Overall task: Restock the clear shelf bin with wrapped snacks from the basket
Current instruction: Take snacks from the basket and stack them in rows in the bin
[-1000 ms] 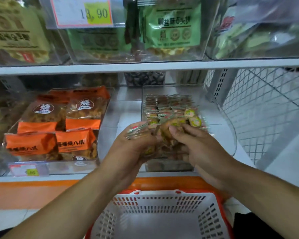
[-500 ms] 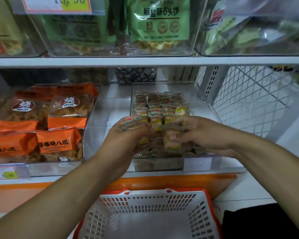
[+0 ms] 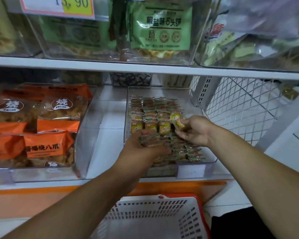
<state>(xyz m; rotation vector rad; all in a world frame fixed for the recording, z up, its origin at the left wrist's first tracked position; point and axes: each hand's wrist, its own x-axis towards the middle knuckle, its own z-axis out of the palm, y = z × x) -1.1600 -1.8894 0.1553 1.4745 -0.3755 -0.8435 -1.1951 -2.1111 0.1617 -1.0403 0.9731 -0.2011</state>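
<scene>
Wrapped snacks (image 3: 149,140) gripped by the left hand (image 3: 141,149) and pinched by the right hand (image 3: 193,131) are being placed in the clear bin (image 3: 195,170); neat rows seem called for next.

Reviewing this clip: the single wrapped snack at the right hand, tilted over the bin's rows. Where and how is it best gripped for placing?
Pinch the wrapped snack across its flat faces near the lower end, coming from the right as the right hand does; that probably leaves its top end free to slot into the clear bin.
</scene>
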